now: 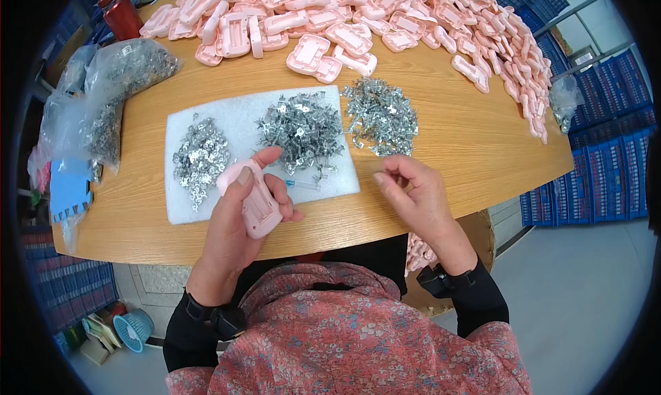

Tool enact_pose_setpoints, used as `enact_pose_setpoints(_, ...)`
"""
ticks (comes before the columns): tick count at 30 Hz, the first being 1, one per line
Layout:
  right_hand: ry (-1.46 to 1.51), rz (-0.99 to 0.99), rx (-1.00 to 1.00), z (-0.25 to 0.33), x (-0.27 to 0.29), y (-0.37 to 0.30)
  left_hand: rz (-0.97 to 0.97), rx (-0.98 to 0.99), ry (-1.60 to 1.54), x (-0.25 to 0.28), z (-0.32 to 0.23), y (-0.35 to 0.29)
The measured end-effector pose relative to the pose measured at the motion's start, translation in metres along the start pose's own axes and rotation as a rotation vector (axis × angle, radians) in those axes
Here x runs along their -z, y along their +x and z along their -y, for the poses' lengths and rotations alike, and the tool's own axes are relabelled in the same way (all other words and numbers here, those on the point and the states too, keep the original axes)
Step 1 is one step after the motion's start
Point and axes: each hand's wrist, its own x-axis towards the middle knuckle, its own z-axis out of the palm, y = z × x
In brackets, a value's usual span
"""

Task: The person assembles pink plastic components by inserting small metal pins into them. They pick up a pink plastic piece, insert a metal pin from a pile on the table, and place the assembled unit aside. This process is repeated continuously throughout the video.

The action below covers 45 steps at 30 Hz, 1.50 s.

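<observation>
Pink casing (pixel 261 204) clamped in the left hand (pixel 229 224), fingers wrapped round it; right hand (pixel 423 197) near the right metal pile (pixel 381 117), fingertips close, can't tell if touching.

The pink plastic housing (pixel 259 202) is an elongated, round-cornered shell held in the left hand (pixel 229 230), left of and just below the frame center, tilted with its long axis running from upper left to lower right. Its recessed inner face is exposed, showing a long molded cavity and a small round hole near the lower end; the upper end is partly covered by the thumb.
</observation>
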Motion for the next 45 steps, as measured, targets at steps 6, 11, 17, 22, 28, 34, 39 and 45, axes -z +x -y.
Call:
enact_pose_setpoints(6,-0.05,-0.047,0.077,-0.014,-0.016,0.002,0.155,0.076,-0.157,-0.003,-0.005,0.007)
enact_pose_setpoints(11,0.168,-0.12,0.065,-0.013,-0.035,0.0,0.255,-0.01,-0.166,0.001,-0.048,0.063)
enact_pose_setpoints(17,0.079,-0.113,0.153,0.016,-0.042,-0.006,0.324,-0.083,-0.432,0.0,-0.09,0.082)
enact_pose_setpoints(22,0.048,-0.038,0.288,0.048,-0.049,-0.004,0.28,-0.188,-0.292,-0.009,-0.079,0.091)
enact_pose_setpoints(28,0.142,0.15,0.38,0.056,-0.064,-0.008,0.373,-0.148,-0.302,-0.025,-0.076,0.084)
enact_pose_setpoints(34,0.093,0.333,0.51,0.057,-0.078,-0.008,0.827,-0.138,-0.596,-0.048,-0.084,0.045)
enact_pose_setpoints(39,0.273,0.323,0.45,0.071,-0.086,-0.007,0.865,-0.263,-0.597,-0.046,-0.083,0.029)
enact_pose_setpoints(45,0.266,0.404,0.466,0.072,-0.089,-0.001,0.466,-0.485,-0.136,-0.04,-0.082,0.029)
